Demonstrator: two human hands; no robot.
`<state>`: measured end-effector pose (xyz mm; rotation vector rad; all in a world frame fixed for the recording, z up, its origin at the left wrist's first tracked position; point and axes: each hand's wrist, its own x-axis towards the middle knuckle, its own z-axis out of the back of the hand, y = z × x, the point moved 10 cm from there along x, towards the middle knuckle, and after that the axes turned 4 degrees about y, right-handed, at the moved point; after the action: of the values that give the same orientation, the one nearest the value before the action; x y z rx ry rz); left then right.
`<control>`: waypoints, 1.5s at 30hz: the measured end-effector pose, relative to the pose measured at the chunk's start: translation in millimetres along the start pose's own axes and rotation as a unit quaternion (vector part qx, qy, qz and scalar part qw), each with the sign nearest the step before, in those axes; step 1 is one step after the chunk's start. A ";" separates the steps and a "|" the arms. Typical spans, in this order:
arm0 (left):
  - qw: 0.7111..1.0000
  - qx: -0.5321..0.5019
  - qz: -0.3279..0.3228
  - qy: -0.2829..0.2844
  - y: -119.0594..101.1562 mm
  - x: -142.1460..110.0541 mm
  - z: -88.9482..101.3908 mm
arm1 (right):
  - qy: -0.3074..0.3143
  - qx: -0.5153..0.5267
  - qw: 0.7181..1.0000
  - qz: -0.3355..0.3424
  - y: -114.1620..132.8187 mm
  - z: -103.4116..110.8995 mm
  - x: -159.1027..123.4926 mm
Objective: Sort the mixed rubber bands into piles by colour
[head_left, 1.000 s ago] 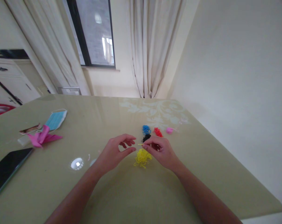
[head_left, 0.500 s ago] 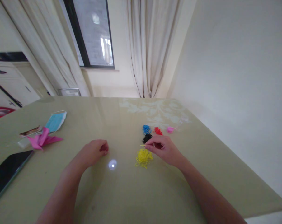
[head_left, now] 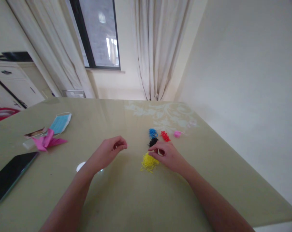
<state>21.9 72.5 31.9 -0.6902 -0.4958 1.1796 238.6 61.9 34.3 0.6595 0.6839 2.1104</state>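
Note:
My right hand (head_left: pixel 167 154) hovers at the right edge of a pile of thin yellow rubber-band-like strands (head_left: pixel 149 163), its thumb and forefinger apart. No strand shows between those fingertips. Just behind it lies a small black pile (head_left: pixel 153 142) of similar strands, partly hidden by the hand. A blue pile (head_left: pixel 152 133) and a red pile (head_left: pixel 165 136) sit farther back. To the left of the yellow pile, my left hand (head_left: pixel 113 148) is held above the table with its fingers curled in and the tips together; whether anything is between them is hidden.
A small pink bundle (head_left: pixel 177 134) lies right of the red pile. On the left are a black phone (head_left: pixel 12 175), a pink folded-looking piece (head_left: pixel 48 140) and a blue face mask (head_left: pixel 60 123). The wall (head_left: pixel 247 80) runs along the table's right side.
My left hand has moved right and slightly up, toward the piles. My right thumb and forefinger have parted, and the yellow strand they pinched no longer shows between them.

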 end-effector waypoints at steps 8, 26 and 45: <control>0.991 -0.096 -0.092 -0.020 -58.7 -12.0 -36.1 | -0.082 0.075 0.992 0.058 33.8 11.7 -6.5; 0.944 0.280 0.156 0.078 80.7 -20.8 2.4 | -0.214 0.217 0.952 0.029 2.1 86.2 -16.5; 0.985 -0.167 -0.036 -0.030 -15.4 -3.6 -7.3 | 0.035 -0.032 0.982 -0.181 -84.2 75.4 -22.6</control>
<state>35.9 64.1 37.8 -0.9168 -0.7740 1.0609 344.7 106.5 27.8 0.3922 0.7117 1.8154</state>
